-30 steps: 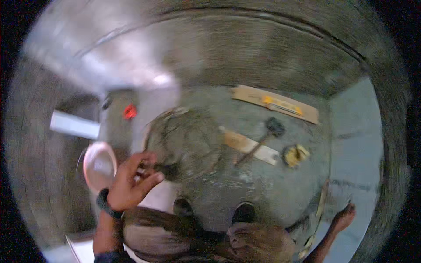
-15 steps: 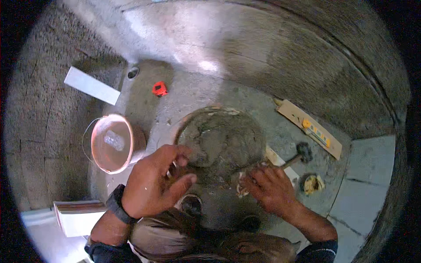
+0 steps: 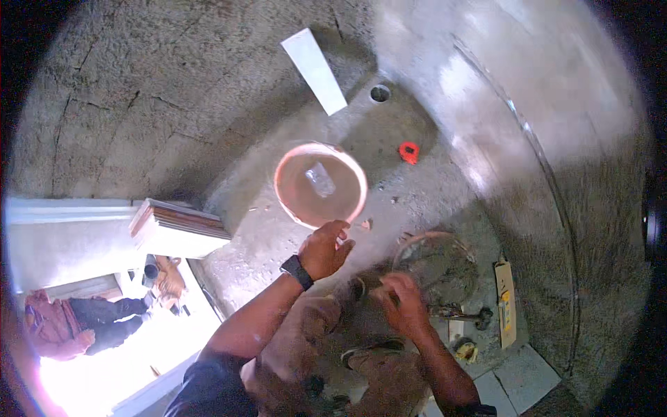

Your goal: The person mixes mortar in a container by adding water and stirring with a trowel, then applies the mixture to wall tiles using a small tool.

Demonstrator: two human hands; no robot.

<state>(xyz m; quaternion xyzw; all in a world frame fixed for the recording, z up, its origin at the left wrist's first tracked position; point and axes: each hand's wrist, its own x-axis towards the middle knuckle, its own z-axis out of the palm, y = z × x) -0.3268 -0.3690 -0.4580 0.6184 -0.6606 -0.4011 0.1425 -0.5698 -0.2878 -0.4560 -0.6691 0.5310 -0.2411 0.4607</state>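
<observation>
bucket [image 3: 320, 185]: showing orange-pink
clip [image 3: 409, 151]: glowing red
tile [image 3: 314, 61]: looking white
pan [image 3: 436, 267]: showing grey
watch [image 3: 297, 270]: showing black

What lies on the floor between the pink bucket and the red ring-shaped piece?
Only bare grey cement floor between the pink bucket and the red piece, seen in the head view.

**Concrete floor and objects resting on it**

Rough grey floor [image 3: 278, 236] bearing a pink bucket [image 3: 320, 185], a round mortar pan [image 3: 436, 265], a small red piece [image 3: 409, 151], a white tile strip [image 3: 314, 61], stacked tiles [image 3: 179, 224] and a yellow level [image 3: 506, 304].
</observation>
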